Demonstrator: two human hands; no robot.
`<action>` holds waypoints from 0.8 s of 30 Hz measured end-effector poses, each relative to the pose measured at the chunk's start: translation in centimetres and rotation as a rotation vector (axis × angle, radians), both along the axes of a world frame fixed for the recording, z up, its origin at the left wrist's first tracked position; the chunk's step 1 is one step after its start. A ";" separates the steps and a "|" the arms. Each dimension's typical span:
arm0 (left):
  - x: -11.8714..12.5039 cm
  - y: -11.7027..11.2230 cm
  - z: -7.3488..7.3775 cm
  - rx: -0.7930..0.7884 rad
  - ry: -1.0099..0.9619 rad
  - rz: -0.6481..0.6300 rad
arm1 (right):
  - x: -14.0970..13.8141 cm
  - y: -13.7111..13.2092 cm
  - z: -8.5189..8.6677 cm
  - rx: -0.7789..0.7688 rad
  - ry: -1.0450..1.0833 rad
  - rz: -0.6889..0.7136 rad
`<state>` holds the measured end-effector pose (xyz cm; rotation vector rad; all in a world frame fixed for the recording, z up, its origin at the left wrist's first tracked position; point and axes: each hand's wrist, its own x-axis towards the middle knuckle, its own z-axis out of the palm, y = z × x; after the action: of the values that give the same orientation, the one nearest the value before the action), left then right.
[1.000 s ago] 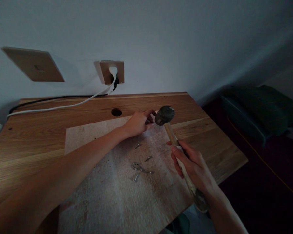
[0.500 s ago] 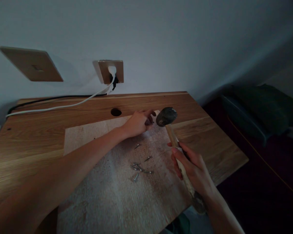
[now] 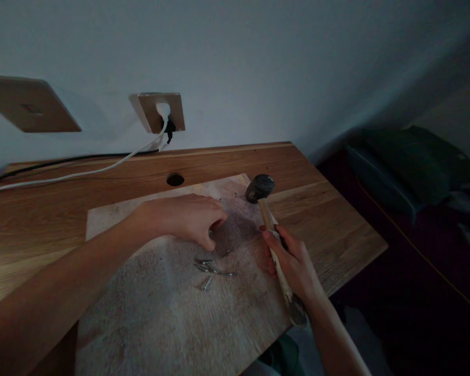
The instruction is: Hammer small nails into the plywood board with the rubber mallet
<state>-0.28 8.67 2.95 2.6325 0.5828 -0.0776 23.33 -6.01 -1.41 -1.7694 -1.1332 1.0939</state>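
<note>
My left hand is low over the wooden board, fingers curved and thumb apart from the index finger. Between them is the glint of a small metal nail, partly hidden. In my right hand is a mallet, gripped around its light, worn wooden handle. Its dark head hangs above the board's far right corner. Several silvery nails lie loose in a small pile in front of my left hand. Small dark specks show near the board's far corner.
The board lies on a wooden desk with a round cable hole. Against the wall, a white cable and a black cable run from a socket. Dark green cushions lie beyond the desk's right edge.
My left hand has drawn back from the board's far right corner, leftward and nearer, to the lone nail. The mallet stays raised in my right hand. The view has shifted slightly right.
</note>
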 end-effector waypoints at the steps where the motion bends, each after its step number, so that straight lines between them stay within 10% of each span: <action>1: 0.0 -0.4 -0.1 0.019 0.015 0.007 | 0.0 0.0 -0.1 0.006 -0.005 0.005; 24: -0.9 1.9 -0.2 0.143 -0.157 0.067 | 0.1 0.1 -0.2 0.010 -0.010 0.021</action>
<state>-1.14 10.61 2.70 2.7210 0.6425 0.1956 23.46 -5.94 -1.60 -1.7606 -1.1639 1.0916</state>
